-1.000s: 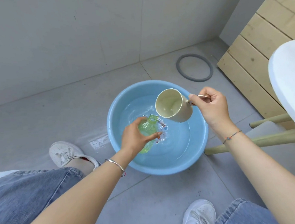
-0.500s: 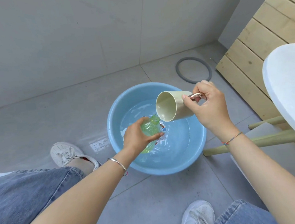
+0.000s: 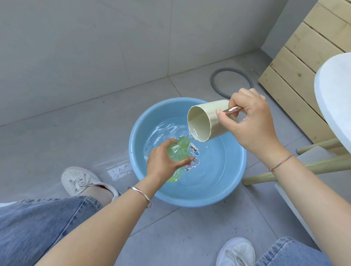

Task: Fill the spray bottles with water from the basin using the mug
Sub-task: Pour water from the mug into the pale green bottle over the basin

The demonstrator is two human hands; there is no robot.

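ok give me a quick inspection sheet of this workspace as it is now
surface: grey tiled floor, wet patch left of the basin
job's things: blue basin holds water; green bottle uncapped, tilted over the basin; mug tipped, water at its lower lip beside the bottle's mouth
clutter: grey ring on the floor behind the basin
grippers: left hand grips the bottle; right hand holds the mug by its handle
cables: nothing seen
surroundings: grey wall, wooden slats, white table on the right
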